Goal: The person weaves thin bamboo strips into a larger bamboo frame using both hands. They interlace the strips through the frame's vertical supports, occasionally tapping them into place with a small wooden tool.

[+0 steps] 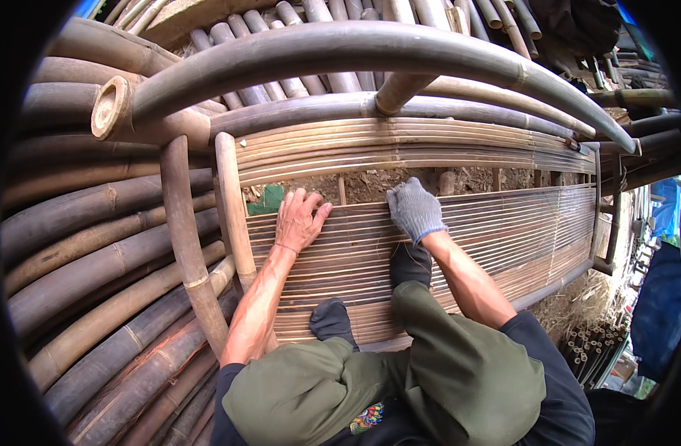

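Reaching over a flat panel of thin brown bamboo slats [504, 230], spread across mid-view toward three o'clock. Angling the bare left hand [302, 219] toward one o'clock, palm down at the panel's edge with fingers loosely bent and parted; pointing the gray-knit-gloved right hand [416, 210] toward eleven, with fingers curled, impossible to tell around what, if anything.

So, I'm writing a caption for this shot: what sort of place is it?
Probably a bamboo workshop or yard. Thick bamboo poles lie stacked at the left, a slatted bamboo frame stretches before the person, and pale, straw-like scraps litter the right side.
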`<state>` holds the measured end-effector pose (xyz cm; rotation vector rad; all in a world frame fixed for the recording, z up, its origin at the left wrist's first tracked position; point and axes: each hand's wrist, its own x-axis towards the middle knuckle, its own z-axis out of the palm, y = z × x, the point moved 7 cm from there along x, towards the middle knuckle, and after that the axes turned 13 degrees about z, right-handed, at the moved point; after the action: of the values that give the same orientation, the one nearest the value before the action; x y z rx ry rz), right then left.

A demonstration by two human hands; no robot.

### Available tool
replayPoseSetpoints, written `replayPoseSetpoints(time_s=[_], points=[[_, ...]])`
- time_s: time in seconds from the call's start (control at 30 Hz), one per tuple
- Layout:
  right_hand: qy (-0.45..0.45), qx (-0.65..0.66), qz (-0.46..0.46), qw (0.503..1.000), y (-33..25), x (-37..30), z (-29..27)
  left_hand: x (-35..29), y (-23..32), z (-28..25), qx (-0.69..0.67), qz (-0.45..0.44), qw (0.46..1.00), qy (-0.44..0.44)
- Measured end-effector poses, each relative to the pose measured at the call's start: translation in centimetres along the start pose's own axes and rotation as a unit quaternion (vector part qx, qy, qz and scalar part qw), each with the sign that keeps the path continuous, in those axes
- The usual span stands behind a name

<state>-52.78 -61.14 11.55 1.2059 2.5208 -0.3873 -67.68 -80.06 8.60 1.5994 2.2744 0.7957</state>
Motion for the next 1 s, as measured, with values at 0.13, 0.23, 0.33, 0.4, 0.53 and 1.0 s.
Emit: replayPoseSetpoints(time_s=[0.13, 0.23, 0.33, 0.4, 0.53, 1.0], points=[[0.006, 0.113, -0.01, 0.994, -0.3, -0.6, -0.6, 0.9, 0.8, 0.0, -0.023, -0.002, 0.998, -0.059], [0.101, 0.255, -0.151, 0.95, -2.1, -3.4, -3.9, 0.5, -0.2, 0.2, -0.034, 0.008, 0.995, -0.09], [0.094, 0.199, -0.226, 0.949, -1.4, -5.8, -6.8, 0.3, -0.6, 0.7, -0.03, 0.008, 0.995, -0.091], [0.046, 0.261, -0.166, 0.95, 2.4, -7.0, -10.0, 0.6, -0.1, 1.5, -0.035, -0.009, 0.993, -0.114], [-0.058, 0.41, -0.031, 0.91, 9.4, -8.5, -18.9, 1.2, 1.5, -0.8, 0.089, -0.028, 0.972, -0.215], [0.062, -0.087, 0.065, 0.992, 9.6, 1.9, -11.1, 1.8, -3.2, -0.9, -0.017, -0.095, 0.99, -0.098]])
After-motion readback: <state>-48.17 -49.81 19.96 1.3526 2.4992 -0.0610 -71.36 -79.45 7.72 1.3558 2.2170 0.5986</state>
